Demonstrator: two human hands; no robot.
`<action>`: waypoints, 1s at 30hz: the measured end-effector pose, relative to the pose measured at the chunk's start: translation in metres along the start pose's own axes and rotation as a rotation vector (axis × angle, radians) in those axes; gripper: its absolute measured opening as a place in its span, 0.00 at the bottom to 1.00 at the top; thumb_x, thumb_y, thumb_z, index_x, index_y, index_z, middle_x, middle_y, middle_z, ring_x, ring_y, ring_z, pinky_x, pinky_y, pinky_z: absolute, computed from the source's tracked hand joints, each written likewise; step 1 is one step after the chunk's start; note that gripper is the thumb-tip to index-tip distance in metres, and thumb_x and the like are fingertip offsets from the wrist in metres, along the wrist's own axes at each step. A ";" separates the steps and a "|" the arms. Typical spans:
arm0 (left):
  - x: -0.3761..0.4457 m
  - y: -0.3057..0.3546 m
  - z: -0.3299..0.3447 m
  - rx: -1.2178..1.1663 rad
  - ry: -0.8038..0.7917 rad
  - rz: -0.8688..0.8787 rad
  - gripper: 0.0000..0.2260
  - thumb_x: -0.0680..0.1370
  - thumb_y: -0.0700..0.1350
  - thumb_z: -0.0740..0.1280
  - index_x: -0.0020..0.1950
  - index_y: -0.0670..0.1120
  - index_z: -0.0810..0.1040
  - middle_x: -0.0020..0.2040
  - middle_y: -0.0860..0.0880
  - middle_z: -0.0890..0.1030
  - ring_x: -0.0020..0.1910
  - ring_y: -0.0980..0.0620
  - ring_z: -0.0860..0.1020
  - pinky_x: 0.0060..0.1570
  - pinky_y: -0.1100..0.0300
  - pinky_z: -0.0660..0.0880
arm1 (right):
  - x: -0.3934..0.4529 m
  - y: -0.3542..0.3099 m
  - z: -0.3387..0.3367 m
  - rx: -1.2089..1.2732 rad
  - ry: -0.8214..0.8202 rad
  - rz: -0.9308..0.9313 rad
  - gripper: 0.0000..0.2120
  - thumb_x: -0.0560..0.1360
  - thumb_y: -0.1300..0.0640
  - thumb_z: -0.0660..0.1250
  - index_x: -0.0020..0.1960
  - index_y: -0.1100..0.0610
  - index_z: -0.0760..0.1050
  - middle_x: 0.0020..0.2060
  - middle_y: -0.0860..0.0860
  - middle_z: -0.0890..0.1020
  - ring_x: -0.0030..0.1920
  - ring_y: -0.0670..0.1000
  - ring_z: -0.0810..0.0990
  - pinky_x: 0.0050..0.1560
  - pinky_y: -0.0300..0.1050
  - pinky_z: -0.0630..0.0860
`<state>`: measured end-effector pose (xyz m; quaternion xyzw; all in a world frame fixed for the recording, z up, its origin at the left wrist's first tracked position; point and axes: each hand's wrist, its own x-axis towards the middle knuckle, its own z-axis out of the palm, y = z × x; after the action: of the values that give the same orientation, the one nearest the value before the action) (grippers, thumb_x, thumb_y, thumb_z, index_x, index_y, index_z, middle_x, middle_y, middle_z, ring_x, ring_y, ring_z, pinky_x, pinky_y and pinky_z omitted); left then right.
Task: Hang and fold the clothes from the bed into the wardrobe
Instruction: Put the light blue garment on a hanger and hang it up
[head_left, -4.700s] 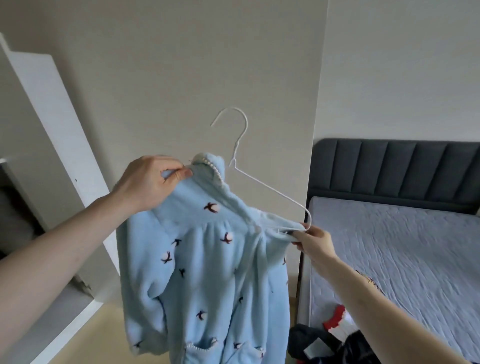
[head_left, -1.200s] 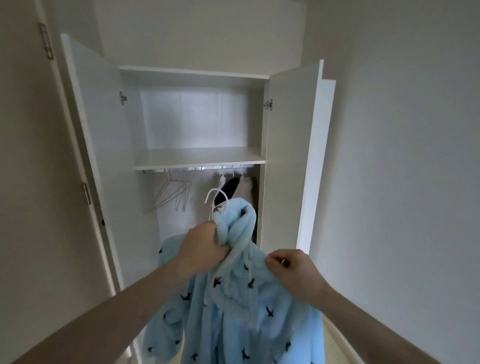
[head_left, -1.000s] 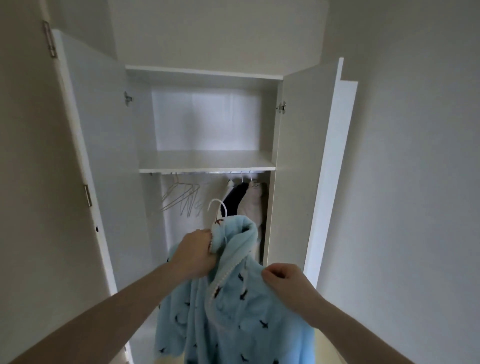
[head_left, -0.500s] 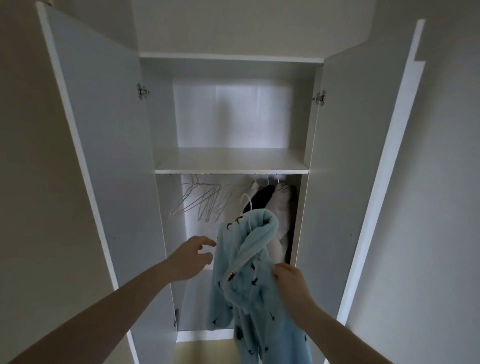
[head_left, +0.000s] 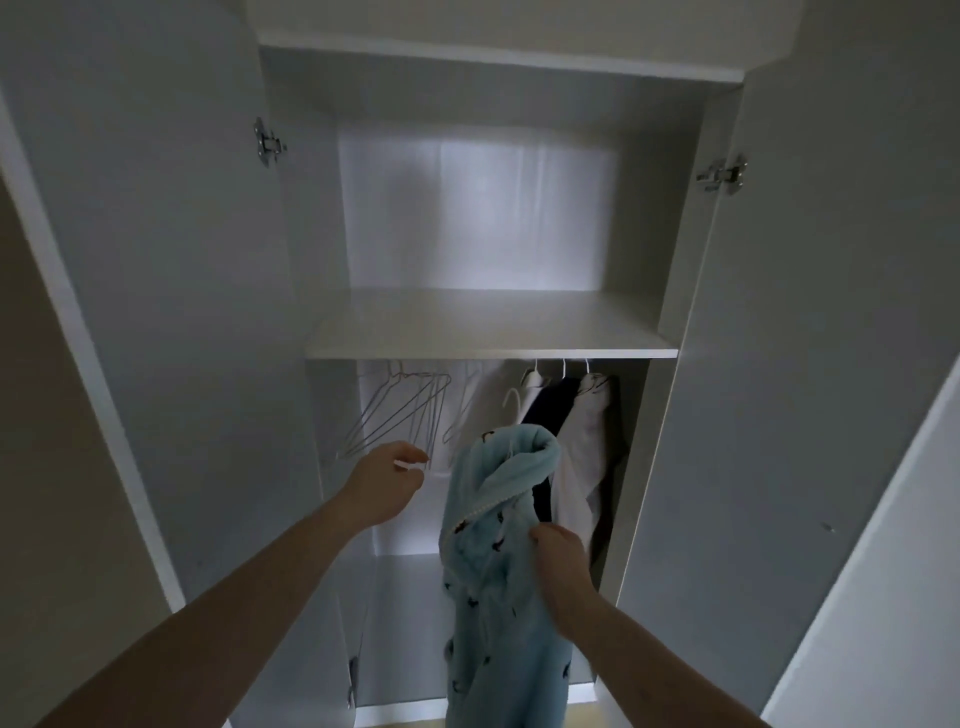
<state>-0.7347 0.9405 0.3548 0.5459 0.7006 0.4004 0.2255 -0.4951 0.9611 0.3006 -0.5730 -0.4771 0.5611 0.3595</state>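
The scene is dim and grey, with soft light falling from behind the viewer onto the wardrobe's back panel (head_left: 478, 208), which shows a pale patchy sheen. Under the shelf (head_left: 488, 332) the hanging space lies in shadow. Wide-angle distortion bows the doors (head_left: 171, 260) outward at the edges. The right edge is slightly blurred.

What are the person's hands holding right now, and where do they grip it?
The right hand grips the blue fleece garment at its side, below the collar. The left hand holds nothing; it reaches toward the empty hangers.
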 end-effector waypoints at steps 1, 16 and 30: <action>0.009 -0.003 -0.002 -0.007 0.010 -0.003 0.15 0.79 0.38 0.66 0.65 0.47 0.80 0.60 0.50 0.79 0.59 0.51 0.77 0.58 0.58 0.72 | 0.010 -0.002 0.008 0.001 0.011 0.011 0.05 0.77 0.62 0.58 0.43 0.59 0.70 0.39 0.56 0.72 0.40 0.54 0.70 0.41 0.47 0.67; 0.141 -0.063 0.003 -0.022 -0.021 -0.052 0.13 0.78 0.38 0.68 0.62 0.47 0.81 0.57 0.51 0.80 0.58 0.50 0.77 0.56 0.58 0.73 | 0.153 -0.037 0.064 -0.009 0.161 0.061 0.12 0.81 0.61 0.59 0.39 0.54 0.70 0.37 0.51 0.75 0.37 0.50 0.74 0.48 0.49 0.75; 0.272 -0.083 0.082 0.153 -0.133 -0.061 0.15 0.78 0.43 0.70 0.65 0.45 0.79 0.68 0.44 0.76 0.57 0.48 0.79 0.47 0.63 0.76 | 0.266 -0.049 0.044 -0.154 0.164 0.032 0.13 0.80 0.59 0.59 0.37 0.52 0.70 0.38 0.51 0.76 0.40 0.52 0.75 0.52 0.52 0.77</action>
<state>-0.8034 1.2166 0.2738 0.5654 0.7288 0.3015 0.2414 -0.5684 1.2228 0.2626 -0.6505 -0.4785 0.4796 0.3433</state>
